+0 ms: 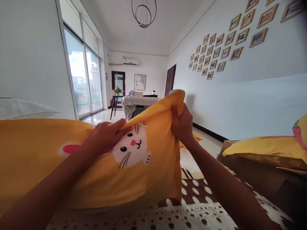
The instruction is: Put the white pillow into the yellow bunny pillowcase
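Note:
An orange pillowcase point(158, 147) with a white cartoon animal face stretches from the left edge to the middle of the head view, its left part filled out and its right part flatter. My right hand point(182, 123) grips its upper right corner and holds it raised. Farther left, my left hand point(107, 135) is closed on the upper edge of the same pillowcase, beside the printed face. The lower edge hangs over a brown and white dotted bedspread point(196, 191). The fingertips of both hands are partly hidden by the cloth.
On the right, a yellow pillow point(266, 148) lies on a brown surface point(251, 172). White cloth point(24, 108) shows at the far left. Orange fabric point(196, 138) is beyond my right forearm. A covered table point(144, 101) and a black stool point(116, 105) stand farther back.

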`<state>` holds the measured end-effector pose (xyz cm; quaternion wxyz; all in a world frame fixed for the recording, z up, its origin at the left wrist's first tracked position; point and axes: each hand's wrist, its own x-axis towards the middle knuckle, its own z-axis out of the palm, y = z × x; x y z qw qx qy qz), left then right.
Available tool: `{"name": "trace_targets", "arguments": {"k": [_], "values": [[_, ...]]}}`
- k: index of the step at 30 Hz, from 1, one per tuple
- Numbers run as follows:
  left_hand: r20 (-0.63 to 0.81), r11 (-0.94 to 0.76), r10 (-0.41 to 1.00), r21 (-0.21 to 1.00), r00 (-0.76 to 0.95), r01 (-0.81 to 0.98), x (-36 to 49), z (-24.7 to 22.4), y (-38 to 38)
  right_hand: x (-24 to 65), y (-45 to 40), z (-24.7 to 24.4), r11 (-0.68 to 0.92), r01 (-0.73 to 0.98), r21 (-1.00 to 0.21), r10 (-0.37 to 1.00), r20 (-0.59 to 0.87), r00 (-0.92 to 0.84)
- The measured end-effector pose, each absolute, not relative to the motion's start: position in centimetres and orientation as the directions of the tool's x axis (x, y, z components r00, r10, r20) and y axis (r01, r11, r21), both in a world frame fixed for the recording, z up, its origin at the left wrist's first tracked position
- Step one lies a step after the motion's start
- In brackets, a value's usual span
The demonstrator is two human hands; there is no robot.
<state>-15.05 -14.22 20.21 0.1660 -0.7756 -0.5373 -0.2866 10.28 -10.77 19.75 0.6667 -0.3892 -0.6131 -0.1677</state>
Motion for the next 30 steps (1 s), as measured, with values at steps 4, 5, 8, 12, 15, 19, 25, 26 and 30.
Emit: {"name": "trace_targets", "arguments": {"k": [4, 5, 8, 12, 15, 19, 25, 26, 30], "values": [[0.285, -0.525, 0.850, 0.388, 0.443, 0.758, -15.5, 20.5, -14.7, 12.0, -9.4, 19.6, 0.656, 0.661, -0.364, 0.293, 0.930, 0.221], [0.264, -0.540, 0.841, 0.416, 0.471, 0.731, -15.6, 20.6, -14.8, 12.2, -9.3, 19.4, 0.667, 0.642, -0.379, 0.304, 0.924, 0.230], [0.390, -0.571, 0.806, 0.315, 0.445, 0.758, -15.3, 20.8, -14.8, 12.8, -9.2, 18.5, 0.701, 0.534, -0.472, 0.369, 0.881, 0.295], [0.571, -0.452, 0.761, 0.128, 0.307, 0.883, -14.1, 20.2, -13.8, 13.4, -9.4, 14.8, 0.737, 0.349, -0.579, 0.458, 0.807, 0.372], [0.570, -0.373, 0.782, 0.103, 0.253, 0.922, -13.3, 19.7, -13.0, 13.4, -9.8, 10.7, 0.689, 0.351, -0.635, 0.543, 0.772, 0.331], [0.535, -0.343, 0.811, 0.105, 0.238, 0.933, -12.8, 19.6, -12.3, 12.8, -9.5, 7.8, 0.596, 0.421, -0.683, 0.551, 0.730, 0.404], [0.518, -0.332, 0.837, 0.224, 0.177, 0.916, -13.9, 20.2, -11.5, 13.5, -6.2, 8.6, 0.612, 0.476, -0.632, 0.402, 0.766, 0.501], [0.512, -0.337, 0.841, 0.248, 0.173, 0.908, -14.1, 20.4, -11.4, 13.8, -5.6, 8.4, 0.616, 0.465, -0.636, 0.408, 0.762, 0.503], [0.447, -0.346, 0.879, 0.363, 0.164, 0.865, -14.5, 20.7, -11.0, 14.5, -4.0, 6.2, 0.633, 0.388, -0.670, 0.474, 0.731, 0.491]]}}
